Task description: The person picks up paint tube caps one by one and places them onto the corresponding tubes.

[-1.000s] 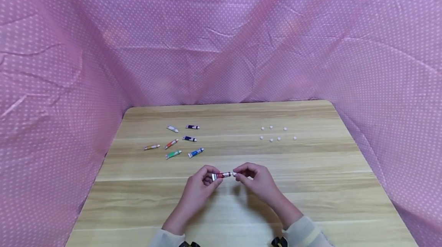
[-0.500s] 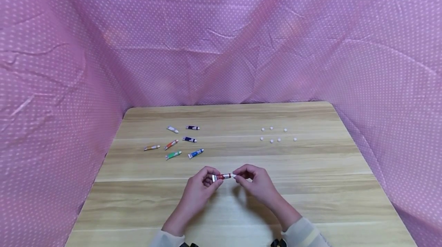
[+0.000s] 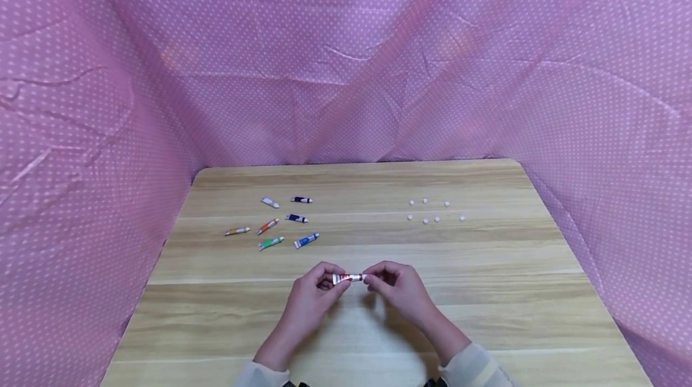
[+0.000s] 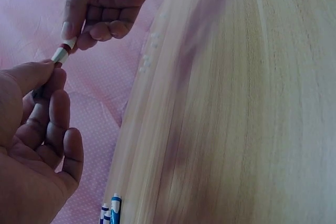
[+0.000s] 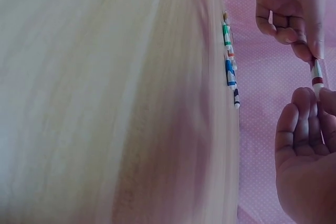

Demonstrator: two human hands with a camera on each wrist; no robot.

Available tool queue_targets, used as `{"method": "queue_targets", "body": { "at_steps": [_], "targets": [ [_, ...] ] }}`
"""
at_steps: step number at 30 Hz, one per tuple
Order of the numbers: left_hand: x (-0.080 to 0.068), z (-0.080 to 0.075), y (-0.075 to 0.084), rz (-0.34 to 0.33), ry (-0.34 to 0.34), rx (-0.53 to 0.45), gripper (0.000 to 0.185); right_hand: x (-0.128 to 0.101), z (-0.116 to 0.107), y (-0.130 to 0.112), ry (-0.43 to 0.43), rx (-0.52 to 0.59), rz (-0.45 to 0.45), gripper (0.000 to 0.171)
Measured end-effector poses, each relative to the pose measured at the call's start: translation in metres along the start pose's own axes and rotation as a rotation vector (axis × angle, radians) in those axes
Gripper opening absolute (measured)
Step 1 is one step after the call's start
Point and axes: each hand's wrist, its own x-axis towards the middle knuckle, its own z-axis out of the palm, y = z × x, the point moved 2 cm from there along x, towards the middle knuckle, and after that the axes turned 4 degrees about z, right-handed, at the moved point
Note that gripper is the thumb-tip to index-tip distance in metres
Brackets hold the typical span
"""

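Both hands met low centre of the head view, just above the near part of the wooden table [image 3: 486, 315], w/ a small red-banded paint tube [image 3: 347, 279] held level between them. Left hand [image 3: 312, 291] pinched the tube's flat crimped end btw thumb and fingers, probably to keep the body from turning; right hand [image 3: 397, 286] had fingertips closed on the other end, at the nozzle/cap, a grip that suits twisting — whether a cap was on there, can't tell, fingers cover it. In the left wrist view the tube [image 4: 62, 52] showed as a short white-and-red bit bridging the two hands at upper left; in the right wrist view it [image 5: 317, 80] sat at the right edge, again spanned by both sets of fingers. Tube was held off the table, not resting on it, likely so both ends stayed reachable. Upper left of the tabletop: loose cluster of seven other paint tubes [image 3: 273, 222], incl. a green one [image 3: 271, 243] and a blue one [image 3: 306, 240], lying apart at mixed angles. Upper right of the tabletop: a scatter of small white caps [image 3: 435, 211], well apart from the tubes, so tubes and caps seemed kept as two separate groups either side of the working spot. Pink dotted cloth [image 3: 346, 62] draped behind and at both sides.
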Motion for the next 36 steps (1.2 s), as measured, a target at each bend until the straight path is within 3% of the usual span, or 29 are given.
{"method": "queue_targets", "body": {
  "at_steps": [5, 9, 16, 22, 30, 36],
  "targets": [
    [-0.001, 0.001, 0.001, 0.002, 0.005, -0.008, 0.02, 0.001, 0.002, 0.002, 0.003, 0.019, 0.009, 0.013],
    [-0.003, 0.001, 0.003, 0.016, -0.005, -0.008, 0.021, 0.001, 0.006, 0.002, 0.013, -0.035, 0.003, 0.013],
    [-0.004, 0.005, 0.004, 0.013, -0.026, -0.003, 0.019, -0.003, 0.009, 0.0, 0.024, -0.117, -0.003, 0.041],
    [-0.006, 0.006, 0.004, 0.035, -0.041, 0.007, 0.02, -0.005, 0.009, 0.0, -0.007, -0.088, 0.032, 0.053],
    [-0.008, 0.007, 0.003, 0.043, -0.039, 0.016, 0.02, -0.007, 0.006, 0.001, -0.029, -0.08, 0.07, 0.053],
    [-0.01, 0.006, 0.003, 0.035, -0.045, 0.004, 0.02, -0.01, 0.0, -0.002, -0.037, -0.17, 0.026, 0.04]
  ]
}}
